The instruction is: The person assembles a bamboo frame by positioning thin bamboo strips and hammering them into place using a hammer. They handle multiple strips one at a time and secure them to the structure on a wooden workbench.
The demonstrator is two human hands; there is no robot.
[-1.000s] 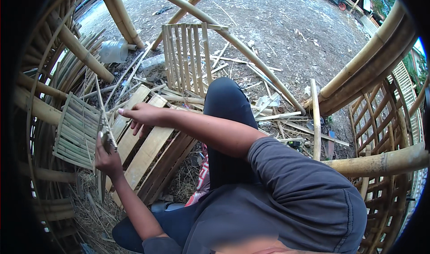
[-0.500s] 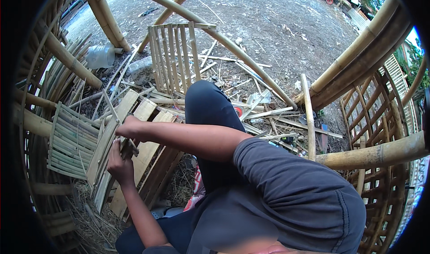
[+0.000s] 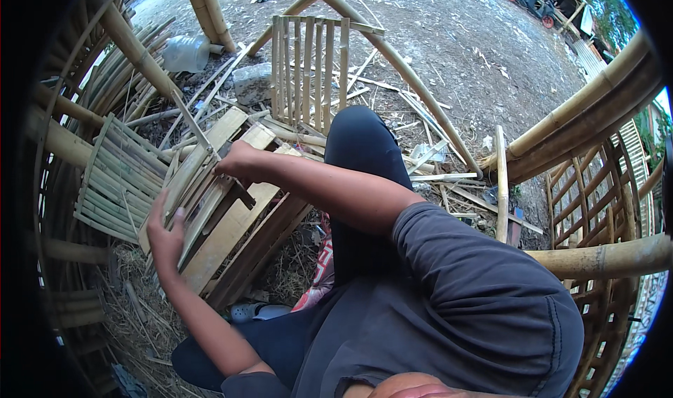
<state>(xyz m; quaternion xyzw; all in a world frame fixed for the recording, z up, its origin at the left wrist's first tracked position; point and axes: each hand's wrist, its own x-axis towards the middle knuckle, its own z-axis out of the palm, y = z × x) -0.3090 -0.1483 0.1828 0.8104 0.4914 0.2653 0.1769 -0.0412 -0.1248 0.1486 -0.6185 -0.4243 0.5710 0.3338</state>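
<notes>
My right hand [image 3: 238, 159] is closed round what looks like a long knife [image 3: 194, 126]. Its narrow grey blade slants up to the left, and a brown end like a handle pokes out below my fist. Beneath it is a low bench of wooden planks [image 3: 242, 216], with thin bamboo strips [image 3: 200, 191] lying along its left side. My left hand [image 3: 166, 235] is beside the bench's left edge, thumb and fingers apart, holding nothing that I can see.
A slatted bamboo panel [image 3: 123, 180] leans at the left. Another bamboo rack [image 3: 312, 68] stands beyond my knee, near a clear plastic jug [image 3: 186, 53] and a grey block [image 3: 252, 82]. Bamboo poles [image 3: 392, 61] cross ahead; lattice [image 3: 589, 187] is at the right, and offcuts litter the ground.
My hands, close together before, have drawn apart. The right hand has moved up and right with the knife; the left has opened and shifted lower left. The whole view has also shifted.
</notes>
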